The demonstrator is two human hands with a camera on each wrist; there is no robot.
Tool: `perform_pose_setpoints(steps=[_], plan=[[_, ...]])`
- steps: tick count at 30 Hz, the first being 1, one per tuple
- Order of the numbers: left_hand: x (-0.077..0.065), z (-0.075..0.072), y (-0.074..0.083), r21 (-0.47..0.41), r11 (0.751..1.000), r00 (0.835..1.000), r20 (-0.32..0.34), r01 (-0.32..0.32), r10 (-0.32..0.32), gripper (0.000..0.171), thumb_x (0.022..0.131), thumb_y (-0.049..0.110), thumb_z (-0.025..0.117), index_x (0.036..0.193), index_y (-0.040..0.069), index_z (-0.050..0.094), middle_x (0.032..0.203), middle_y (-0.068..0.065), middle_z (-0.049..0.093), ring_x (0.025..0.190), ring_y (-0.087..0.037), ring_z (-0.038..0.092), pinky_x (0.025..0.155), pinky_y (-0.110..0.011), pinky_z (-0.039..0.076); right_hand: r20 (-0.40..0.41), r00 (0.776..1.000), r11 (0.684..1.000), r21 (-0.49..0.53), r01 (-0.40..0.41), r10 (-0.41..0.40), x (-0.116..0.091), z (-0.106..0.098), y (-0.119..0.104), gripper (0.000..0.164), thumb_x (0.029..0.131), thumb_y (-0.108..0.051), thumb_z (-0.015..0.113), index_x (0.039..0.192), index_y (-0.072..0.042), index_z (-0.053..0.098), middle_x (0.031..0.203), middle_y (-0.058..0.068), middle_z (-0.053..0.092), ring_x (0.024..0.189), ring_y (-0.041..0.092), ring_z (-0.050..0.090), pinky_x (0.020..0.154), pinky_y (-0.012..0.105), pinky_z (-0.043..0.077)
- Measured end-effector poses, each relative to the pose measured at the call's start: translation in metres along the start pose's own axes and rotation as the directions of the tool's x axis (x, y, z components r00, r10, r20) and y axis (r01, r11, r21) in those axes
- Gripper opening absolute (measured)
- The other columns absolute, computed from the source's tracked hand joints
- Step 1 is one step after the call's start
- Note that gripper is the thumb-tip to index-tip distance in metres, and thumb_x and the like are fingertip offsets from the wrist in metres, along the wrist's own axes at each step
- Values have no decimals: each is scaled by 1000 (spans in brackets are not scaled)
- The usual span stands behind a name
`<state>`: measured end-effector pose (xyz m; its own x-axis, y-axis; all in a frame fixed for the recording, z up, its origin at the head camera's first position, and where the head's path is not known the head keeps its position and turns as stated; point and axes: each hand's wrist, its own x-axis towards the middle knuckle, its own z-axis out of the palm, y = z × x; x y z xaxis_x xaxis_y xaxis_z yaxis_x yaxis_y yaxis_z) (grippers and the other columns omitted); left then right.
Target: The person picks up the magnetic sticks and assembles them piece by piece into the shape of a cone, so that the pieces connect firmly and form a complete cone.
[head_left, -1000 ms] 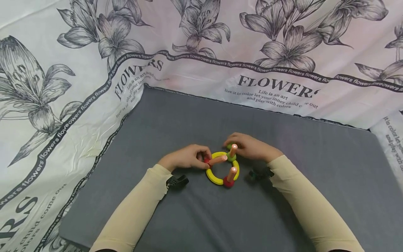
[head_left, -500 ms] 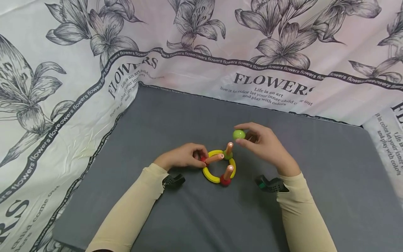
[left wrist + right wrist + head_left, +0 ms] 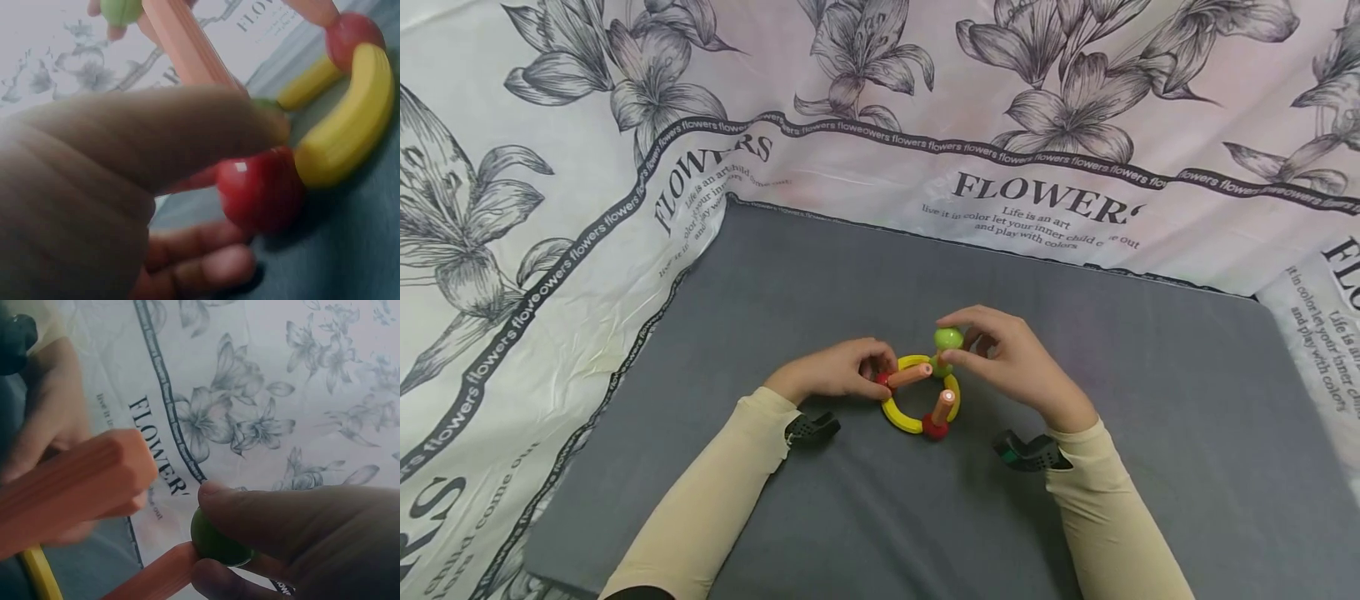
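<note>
A ring of yellow curved pieces (image 3: 901, 418) lies on the table, joined by red and green balls. My left hand (image 3: 838, 368) holds the red ball (image 3: 259, 190) on the ring's left side; an orange rod (image 3: 910, 374) rises slanting from it. At the ring's far side my right hand (image 3: 1003, 350) pinches a loose green ball (image 3: 948, 337) between thumb and fingers. In the right wrist view this green ball (image 3: 219, 540) meets the end of another orange rod (image 3: 159, 575). The lower green ball is partly hidden by the right hand.
Nearest me on the ring, a red ball (image 3: 935, 428) bears an upright orange rod (image 3: 943, 406). The grey table (image 3: 820, 275) reaches back to a flower-printed white sheet (image 3: 865, 167). A dark wrist camera (image 3: 1030, 452) hangs below the right wrist.
My right hand lifted the green ball from beyond the ring, then brought it left and down onto the far rod's top. The left hand stays at its red ball.
</note>
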<state>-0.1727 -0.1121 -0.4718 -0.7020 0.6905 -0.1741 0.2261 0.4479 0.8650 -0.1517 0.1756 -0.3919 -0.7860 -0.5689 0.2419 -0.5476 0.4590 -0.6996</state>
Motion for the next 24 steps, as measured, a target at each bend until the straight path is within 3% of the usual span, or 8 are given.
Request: perform_pose_setpoints(steps=[4, 7, 9, 12, 19, 24], plan=[[-2, 4, 15, 100, 992, 993, -77, -77, 85, 44, 92, 35, 84, 130, 20, 68, 109, -6, 54, 86, -22, 53, 74, -32, 48, 12, 1000, 999, 28, 23, -23, 0, 2, 0, 37, 91, -12, 84, 127, -14, 73, 119, 1, 71, 88, 17, 65, 73, 30, 54], [-1, 7, 25, 167, 972, 975, -121, -163, 185, 35, 94, 36, 82, 124, 19, 74, 106, -5, 58, 83, -21, 56, 72, -31, 51, 15, 999, 999, 39, 35, -35, -1, 4, -2, 37, 90, -11, 85, 125, -14, 73, 120, 1, 71, 88, 16, 65, 74, 29, 54], [0, 8, 30, 192, 963, 966, -139, -190, 218, 27, 96, 33, 80, 119, 19, 77, 103, -2, 60, 80, -19, 56, 71, -30, 51, 17, 999, 998, 43, 41, -41, -2, 4, -2, 37, 89, -10, 85, 125, -14, 74, 120, 0, 71, 87, 15, 64, 72, 29, 54], [-1, 10, 31, 201, 963, 964, -158, -182, 215, 21, 97, 29, 79, 115, 18, 78, 99, 2, 61, 79, -14, 55, 71, -27, 51, 37, 998, 997, 55, 52, -54, -3, 7, -2, 35, 91, -11, 84, 124, -15, 74, 118, -2, 71, 87, 12, 63, 72, 29, 54], [-1, 11, 32, 187, 966, 964, -166, -176, 208, 24, 98, 28, 77, 118, 16, 76, 98, 3, 63, 82, -12, 57, 74, -28, 53, 116, 991, 993, 106, 57, -69, -3, 7, -6, 29, 102, -10, 70, 129, -17, 74, 123, -6, 71, 95, 10, 64, 79, 30, 55], [-2, 12, 36, 203, 962, 959, -179, -181, 218, 33, 97, 27, 79, 127, 14, 71, 104, -3, 64, 81, -15, 56, 72, -29, 51, 212, 977, 993, 114, 13, -37, -6, -1, -8, 42, 97, -19, 78, 138, -16, 68, 132, -4, 67, 94, 15, 66, 78, 34, 56]])
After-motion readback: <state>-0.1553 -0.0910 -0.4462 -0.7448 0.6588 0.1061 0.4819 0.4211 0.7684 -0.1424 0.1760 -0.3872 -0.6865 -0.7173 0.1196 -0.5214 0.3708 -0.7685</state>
